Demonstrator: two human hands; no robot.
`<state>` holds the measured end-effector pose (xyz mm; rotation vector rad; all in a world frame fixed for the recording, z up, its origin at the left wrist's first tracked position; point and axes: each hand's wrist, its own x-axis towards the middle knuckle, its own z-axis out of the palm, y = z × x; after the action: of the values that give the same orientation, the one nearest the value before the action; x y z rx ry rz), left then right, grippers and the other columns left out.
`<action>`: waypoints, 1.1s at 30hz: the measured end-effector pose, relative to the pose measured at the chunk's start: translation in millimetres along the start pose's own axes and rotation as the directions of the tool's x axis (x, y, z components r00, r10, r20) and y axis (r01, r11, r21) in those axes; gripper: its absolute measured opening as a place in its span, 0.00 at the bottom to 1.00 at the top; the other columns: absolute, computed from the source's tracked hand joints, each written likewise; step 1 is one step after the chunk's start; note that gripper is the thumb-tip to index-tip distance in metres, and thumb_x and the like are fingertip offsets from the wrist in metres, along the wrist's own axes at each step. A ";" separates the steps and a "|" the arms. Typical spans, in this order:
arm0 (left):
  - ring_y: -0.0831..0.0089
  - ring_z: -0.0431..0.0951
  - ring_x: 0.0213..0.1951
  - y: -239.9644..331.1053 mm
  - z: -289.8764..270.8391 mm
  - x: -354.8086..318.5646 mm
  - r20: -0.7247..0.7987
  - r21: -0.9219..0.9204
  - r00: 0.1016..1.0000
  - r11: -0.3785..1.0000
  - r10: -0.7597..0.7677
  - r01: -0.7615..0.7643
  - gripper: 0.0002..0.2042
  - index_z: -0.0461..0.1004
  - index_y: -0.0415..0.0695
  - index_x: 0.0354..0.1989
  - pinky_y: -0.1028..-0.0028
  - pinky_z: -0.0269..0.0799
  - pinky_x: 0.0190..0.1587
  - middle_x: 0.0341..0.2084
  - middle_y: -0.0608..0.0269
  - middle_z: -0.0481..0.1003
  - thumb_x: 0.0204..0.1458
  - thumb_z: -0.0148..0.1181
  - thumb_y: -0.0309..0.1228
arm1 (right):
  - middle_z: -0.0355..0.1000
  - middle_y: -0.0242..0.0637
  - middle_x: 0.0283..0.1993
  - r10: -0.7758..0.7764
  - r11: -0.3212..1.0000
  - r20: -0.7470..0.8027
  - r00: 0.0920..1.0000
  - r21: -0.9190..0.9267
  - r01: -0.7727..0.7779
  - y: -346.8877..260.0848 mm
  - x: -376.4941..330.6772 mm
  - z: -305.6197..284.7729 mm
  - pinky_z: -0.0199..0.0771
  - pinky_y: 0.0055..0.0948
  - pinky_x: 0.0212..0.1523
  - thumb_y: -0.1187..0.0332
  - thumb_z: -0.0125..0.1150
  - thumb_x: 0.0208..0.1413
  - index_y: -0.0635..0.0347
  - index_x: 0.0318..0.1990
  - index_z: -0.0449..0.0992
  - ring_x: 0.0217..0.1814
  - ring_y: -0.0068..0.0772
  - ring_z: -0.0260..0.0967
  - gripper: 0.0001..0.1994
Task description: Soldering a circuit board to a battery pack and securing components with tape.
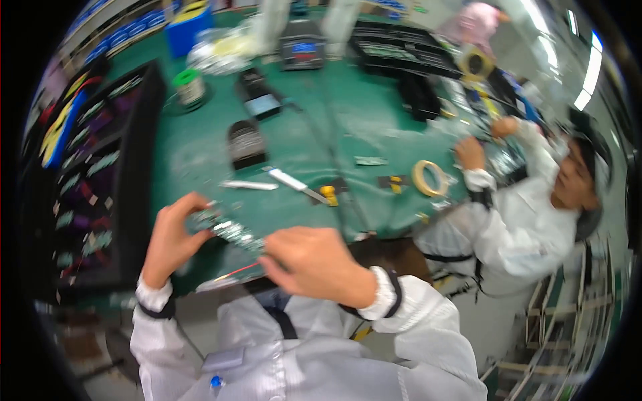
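Black foam-like walls of the left tray [148,113] surround green, purple and red parts [103,162], apparently electronics, though blurred. Over the bench's [200,147] near edge, the left hand [172,237] and right hand [314,260] hold a circuit board [234,232] in their fingers, its long axis slanting down from left to right.

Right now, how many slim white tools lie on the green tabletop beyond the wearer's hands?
2: one slim white tool lies nearly level beyond the circuit board; another slants to its right. Others may be hidden behind the board.
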<state>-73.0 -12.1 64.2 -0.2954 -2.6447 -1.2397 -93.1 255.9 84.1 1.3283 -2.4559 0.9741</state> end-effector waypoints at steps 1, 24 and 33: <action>0.54 0.83 0.41 -5.1 -0.2 -2.4 -0.014 0.008 1.000 1.000 0.023 -0.023 0.18 0.73 0.35 0.39 0.66 0.76 0.48 0.34 0.50 0.80 0.37 0.69 0.16 | 0.72 0.37 0.26 -0.028 0.998 0.027 0.999 -0.048 0.029 -1.2 0.2 4.8 0.74 0.40 0.28 0.66 0.67 0.52 0.58 0.29 0.72 0.29 0.43 0.75 0.09; 0.72 0.76 0.31 -4.4 2.2 -6.1 -0.053 -0.036 0.993 0.994 -0.104 0.102 0.18 0.69 0.33 0.35 0.73 0.72 0.41 0.25 0.55 0.75 0.34 0.69 0.12 | 0.72 0.42 0.33 -0.144 0.978 0.209 0.967 -0.121 0.172 14.7 20.7 4.7 0.74 0.42 0.31 0.75 0.64 0.45 0.66 0.34 0.73 0.39 0.45 0.74 0.09; 0.71 0.76 0.31 -2.0 1.1 -7.4 -0.060 0.011 0.991 0.993 -0.121 0.121 0.19 0.69 0.33 0.34 0.74 0.72 0.40 0.25 0.55 0.75 0.33 0.70 0.12 | 0.72 0.41 0.30 -0.045 0.988 0.138 0.989 -0.139 0.064 6.6 13.8 4.6 0.73 0.39 0.29 0.70 0.66 0.50 0.66 0.33 0.73 0.37 0.43 0.75 0.10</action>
<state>-66.5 -13.2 60.1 -0.0955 -2.6541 -1.2441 -105.7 246.3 83.7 1.4477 -2.5174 0.7016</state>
